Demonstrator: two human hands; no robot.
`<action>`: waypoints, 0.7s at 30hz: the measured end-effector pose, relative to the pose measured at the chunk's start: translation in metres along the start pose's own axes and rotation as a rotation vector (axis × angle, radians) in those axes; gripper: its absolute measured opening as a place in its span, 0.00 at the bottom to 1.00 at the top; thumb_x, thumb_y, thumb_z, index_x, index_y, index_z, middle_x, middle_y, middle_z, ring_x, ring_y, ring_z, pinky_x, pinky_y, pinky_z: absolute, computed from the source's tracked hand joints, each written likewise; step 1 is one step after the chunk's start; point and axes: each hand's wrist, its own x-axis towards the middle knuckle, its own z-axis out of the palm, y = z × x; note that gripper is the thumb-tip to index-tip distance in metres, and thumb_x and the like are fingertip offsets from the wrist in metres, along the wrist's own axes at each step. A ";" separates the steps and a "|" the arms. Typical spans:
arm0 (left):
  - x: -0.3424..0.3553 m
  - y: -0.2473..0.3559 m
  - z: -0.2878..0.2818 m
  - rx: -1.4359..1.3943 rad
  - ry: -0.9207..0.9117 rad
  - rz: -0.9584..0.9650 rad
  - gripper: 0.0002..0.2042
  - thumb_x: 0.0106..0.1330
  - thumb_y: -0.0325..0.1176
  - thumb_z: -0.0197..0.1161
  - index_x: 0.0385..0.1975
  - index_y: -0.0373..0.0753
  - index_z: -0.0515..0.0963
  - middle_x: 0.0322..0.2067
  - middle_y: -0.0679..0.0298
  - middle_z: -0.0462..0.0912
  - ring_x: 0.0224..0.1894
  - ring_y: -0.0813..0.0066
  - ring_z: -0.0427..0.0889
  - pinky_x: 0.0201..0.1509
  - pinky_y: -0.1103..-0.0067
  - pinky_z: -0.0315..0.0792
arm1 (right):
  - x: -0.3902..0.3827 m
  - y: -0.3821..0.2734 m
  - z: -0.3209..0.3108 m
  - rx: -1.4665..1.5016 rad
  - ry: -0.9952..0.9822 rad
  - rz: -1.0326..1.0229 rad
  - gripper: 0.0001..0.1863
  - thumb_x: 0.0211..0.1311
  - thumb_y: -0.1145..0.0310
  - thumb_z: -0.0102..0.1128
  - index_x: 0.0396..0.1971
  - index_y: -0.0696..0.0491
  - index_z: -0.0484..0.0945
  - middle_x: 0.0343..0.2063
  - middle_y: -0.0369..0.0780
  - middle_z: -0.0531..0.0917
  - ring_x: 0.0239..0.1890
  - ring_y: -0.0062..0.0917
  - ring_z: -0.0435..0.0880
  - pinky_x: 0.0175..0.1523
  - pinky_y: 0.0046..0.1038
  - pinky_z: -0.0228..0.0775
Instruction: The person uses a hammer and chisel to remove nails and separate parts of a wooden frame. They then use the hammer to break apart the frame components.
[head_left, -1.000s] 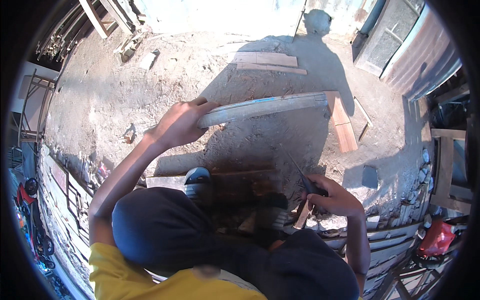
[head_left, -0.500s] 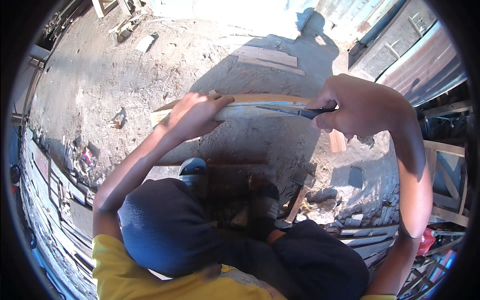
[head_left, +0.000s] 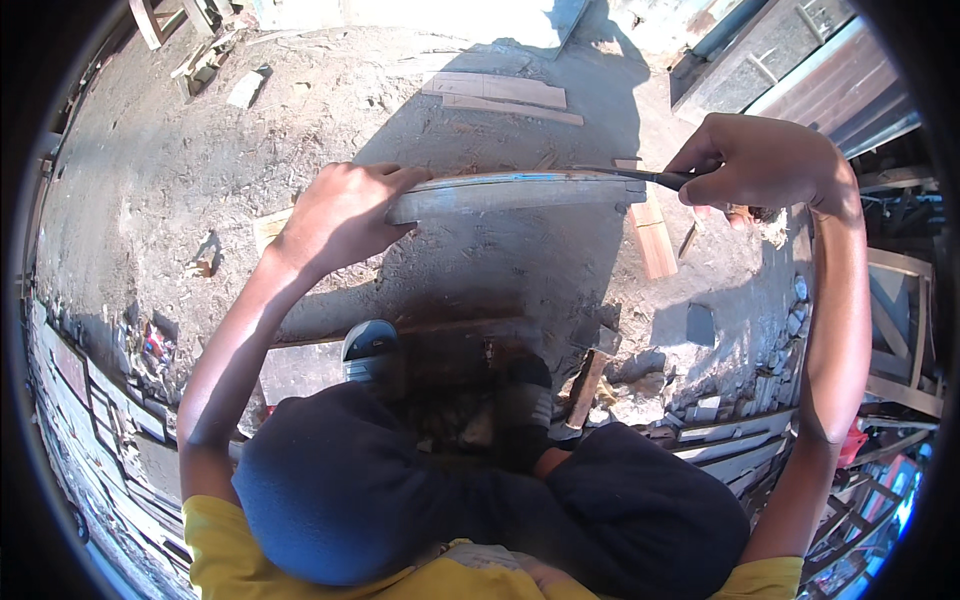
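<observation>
A long wooden board lies crosswise in front of me, its grey side towards me and a bluish streak along its upper edge. Near its left end my left hand is closed around it, thumb below and fingers over the top. My right hand grips a dark, narrow pointed tool just beyond the board's right end. The tool's thin part lies along the top edge there. Whether it is a knife or a file I cannot tell.
A hammer stands near my right foot, its handle towards me. Several flat planks lie on the dirt ground ahead, with another reddish plank right of the board. My sandalled left foot is below the board. Scrap wood lies at right.
My right hand has moved right and slightly away, drawing the tool towards the board's right end. The board has tipped, so its orange-brown upper face shows less. My left hand has shifted left.
</observation>
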 end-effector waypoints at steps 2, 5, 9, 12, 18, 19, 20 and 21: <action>0.008 -0.004 -0.003 -0.009 0.027 0.039 0.22 0.52 0.41 0.69 0.47 0.42 0.77 0.31 0.60 0.84 0.32 0.61 0.84 0.38 0.71 0.79 | -0.002 0.031 0.002 0.349 -0.085 -0.119 0.29 0.52 0.71 0.59 0.57 0.62 0.67 0.29 0.39 0.80 0.22 0.18 0.79 0.24 0.18 0.72; 0.016 -0.015 -0.012 0.000 0.035 0.057 0.20 0.51 0.43 0.69 0.43 0.43 0.79 0.33 0.60 0.84 0.32 0.64 0.84 0.39 0.73 0.79 | 0.011 0.073 0.031 0.954 -0.185 -0.510 0.39 0.49 0.60 0.63 0.58 0.62 0.59 0.36 0.44 0.76 0.28 0.22 0.76 0.26 0.20 0.76; 0.027 -0.021 -0.017 0.018 0.017 0.059 0.19 0.50 0.38 0.70 0.43 0.43 0.79 0.33 0.60 0.84 0.33 0.64 0.84 0.39 0.74 0.79 | 0.005 0.113 0.079 1.675 -0.171 -0.722 0.50 0.49 0.36 0.63 0.57 0.65 0.57 0.44 0.48 0.67 0.30 0.20 0.72 0.27 0.23 0.80; 0.036 -0.019 -0.020 0.047 -0.045 -0.003 0.21 0.49 0.36 0.70 0.44 0.41 0.78 0.34 0.59 0.83 0.35 0.62 0.84 0.42 0.73 0.79 | -0.001 0.125 0.099 1.418 0.193 -0.745 0.56 0.40 0.38 0.70 0.60 0.64 0.57 0.44 0.45 0.68 0.33 0.21 0.72 0.31 0.25 0.79; 0.073 0.017 -0.012 0.114 -0.034 0.024 0.30 0.49 0.31 0.68 0.55 0.40 0.69 0.45 0.54 0.78 0.45 0.59 0.80 0.50 0.69 0.76 | 0.007 0.142 0.110 1.719 0.442 -0.536 0.26 0.59 0.54 0.55 0.50 0.59 0.73 0.30 0.39 0.78 0.24 0.21 0.76 0.26 0.23 0.71; 0.084 0.029 -0.007 0.034 -0.047 -0.031 0.30 0.50 0.34 0.68 0.56 0.41 0.68 0.46 0.54 0.78 0.46 0.58 0.80 0.50 0.69 0.75 | 0.012 0.151 0.110 1.805 0.382 -0.574 0.26 0.59 0.53 0.56 0.50 0.59 0.73 0.29 0.38 0.77 0.24 0.20 0.75 0.26 0.23 0.69; 0.092 0.036 -0.002 0.052 -0.042 -0.004 0.30 0.51 0.36 0.68 0.56 0.41 0.68 0.46 0.54 0.77 0.45 0.58 0.80 0.49 0.69 0.76 | 0.016 0.159 0.111 1.885 0.320 -0.616 0.27 0.58 0.53 0.57 0.50 0.58 0.72 0.28 0.37 0.76 0.25 0.19 0.74 0.27 0.23 0.67; 0.099 0.040 0.004 0.069 -0.036 0.024 0.30 0.51 0.37 0.68 0.56 0.41 0.68 0.46 0.54 0.77 0.44 0.58 0.80 0.48 0.69 0.76 | 0.022 0.162 0.118 1.828 0.418 -0.686 0.29 0.57 0.51 0.58 0.50 0.58 0.72 0.28 0.36 0.76 0.25 0.19 0.74 0.28 0.23 0.67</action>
